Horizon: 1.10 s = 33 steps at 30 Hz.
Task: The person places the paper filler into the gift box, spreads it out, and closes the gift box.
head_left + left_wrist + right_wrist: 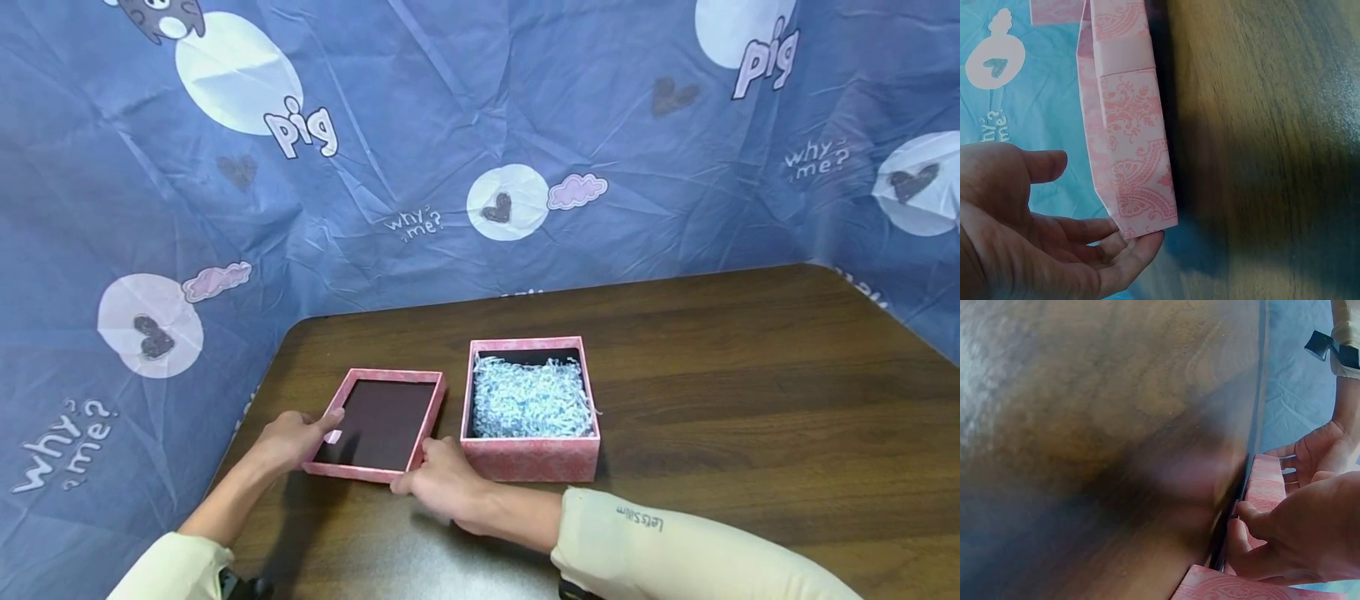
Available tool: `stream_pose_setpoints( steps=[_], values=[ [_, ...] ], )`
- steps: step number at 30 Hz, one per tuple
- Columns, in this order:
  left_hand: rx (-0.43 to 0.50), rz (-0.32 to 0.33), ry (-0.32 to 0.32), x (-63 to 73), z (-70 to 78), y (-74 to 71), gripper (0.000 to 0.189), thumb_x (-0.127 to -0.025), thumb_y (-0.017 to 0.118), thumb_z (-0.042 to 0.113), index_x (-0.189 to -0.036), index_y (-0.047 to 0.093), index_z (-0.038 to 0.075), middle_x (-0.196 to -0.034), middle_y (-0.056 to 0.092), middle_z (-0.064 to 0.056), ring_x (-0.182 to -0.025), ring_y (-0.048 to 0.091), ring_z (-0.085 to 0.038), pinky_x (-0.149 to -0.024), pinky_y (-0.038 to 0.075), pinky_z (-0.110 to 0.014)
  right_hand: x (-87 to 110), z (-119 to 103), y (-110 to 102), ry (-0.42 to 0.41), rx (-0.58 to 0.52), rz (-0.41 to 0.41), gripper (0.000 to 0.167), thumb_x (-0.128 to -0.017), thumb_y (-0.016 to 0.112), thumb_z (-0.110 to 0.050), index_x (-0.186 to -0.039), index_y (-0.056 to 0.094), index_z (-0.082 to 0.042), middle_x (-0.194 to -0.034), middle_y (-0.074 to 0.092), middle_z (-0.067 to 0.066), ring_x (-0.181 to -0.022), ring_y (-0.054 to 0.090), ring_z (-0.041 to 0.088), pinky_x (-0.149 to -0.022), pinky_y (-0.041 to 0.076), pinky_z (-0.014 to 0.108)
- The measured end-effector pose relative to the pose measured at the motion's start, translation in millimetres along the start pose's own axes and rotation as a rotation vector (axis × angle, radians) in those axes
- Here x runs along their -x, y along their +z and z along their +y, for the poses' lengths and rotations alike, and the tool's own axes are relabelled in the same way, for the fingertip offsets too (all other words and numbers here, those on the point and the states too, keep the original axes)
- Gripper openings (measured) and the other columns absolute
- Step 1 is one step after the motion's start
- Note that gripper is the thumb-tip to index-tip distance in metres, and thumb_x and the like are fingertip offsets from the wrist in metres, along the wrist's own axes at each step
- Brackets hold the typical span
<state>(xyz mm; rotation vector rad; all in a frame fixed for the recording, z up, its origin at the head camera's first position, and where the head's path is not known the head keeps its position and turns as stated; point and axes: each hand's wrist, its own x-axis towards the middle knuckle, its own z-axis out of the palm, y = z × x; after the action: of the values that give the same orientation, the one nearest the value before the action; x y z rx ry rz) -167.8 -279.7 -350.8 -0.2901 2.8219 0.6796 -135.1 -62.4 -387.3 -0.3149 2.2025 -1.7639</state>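
A shallow pink patterned box lid lies with its dark inside facing up. My left hand is at its left side. In the left wrist view, the fingertips touch the lid's outer corner, and the thumb stands apart from it. My right hand grips the near right corner, thumb along the front wall; both hands also show in the right wrist view. Just right of the lid stands the deep pink box, filled with pale blue shredded paper.
Both pieces are on a dark wood-grain table. Blue printed cloth hangs behind it and at the sides. A small pale tab shows inside the lid near its left wall.
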Motion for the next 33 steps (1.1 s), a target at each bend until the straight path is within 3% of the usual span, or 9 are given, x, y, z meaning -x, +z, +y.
stream_pose_setpoints(
  steps=[4,12,20,33],
  values=[
    [-0.001,0.009,-0.003,2.8,-1.6,-2.0,0.066,-0.099,0.043,0.046,-0.117,0.059,-0.015,-0.119,0.055,-0.038,-0.11,0.052,-0.052,-0.087,0.045,-0.054,0.6,-3,0,-0.007,0.045,0.008,0.022,-0.069,0.076,-0.006,-0.085,0.063,0.002,-0.082,0.055,0.007,-0.078,0.049,0.016,-0.071,0.042,0.03],
    [0.004,0.04,-0.004,10.0,-3.3,-6.6,0.066,-0.098,0.046,0.049,-0.111,0.062,-0.014,-0.109,0.061,-0.035,-0.097,0.06,-0.043,-0.08,0.047,-0.05,1.3,-8,0,-0.045,0.031,-0.027,0.025,-0.07,0.076,-0.004,-0.093,0.067,0.001,-0.077,0.065,0.002,-0.075,0.053,0.009,-0.069,0.045,0.026],
    [-0.023,0.066,0.001,19.2,0.4,-12.1,0.072,-0.097,0.044,0.053,-0.113,0.059,-0.015,-0.109,0.06,-0.035,-0.095,0.06,-0.044,-0.076,0.047,-0.049,3.0,-12,-2,-0.067,0.083,-0.046,0.026,-0.07,0.076,-0.006,-0.094,0.069,-0.001,-0.079,0.065,-0.002,-0.077,0.053,0.006,-0.072,0.044,0.023],
    [-0.015,0.092,0.039,29.4,5.7,-26.5,0.074,-0.096,0.042,0.059,-0.112,0.061,-0.011,-0.101,0.064,-0.029,-0.091,0.06,-0.039,-0.073,0.045,-0.047,7.3,-28,-7,-0.1,0.009,-0.057,0.026,-0.071,0.074,-0.002,-0.095,0.066,0.002,-0.086,0.064,0.006,-0.077,0.054,0.008,-0.072,0.044,0.023]
  ],
)
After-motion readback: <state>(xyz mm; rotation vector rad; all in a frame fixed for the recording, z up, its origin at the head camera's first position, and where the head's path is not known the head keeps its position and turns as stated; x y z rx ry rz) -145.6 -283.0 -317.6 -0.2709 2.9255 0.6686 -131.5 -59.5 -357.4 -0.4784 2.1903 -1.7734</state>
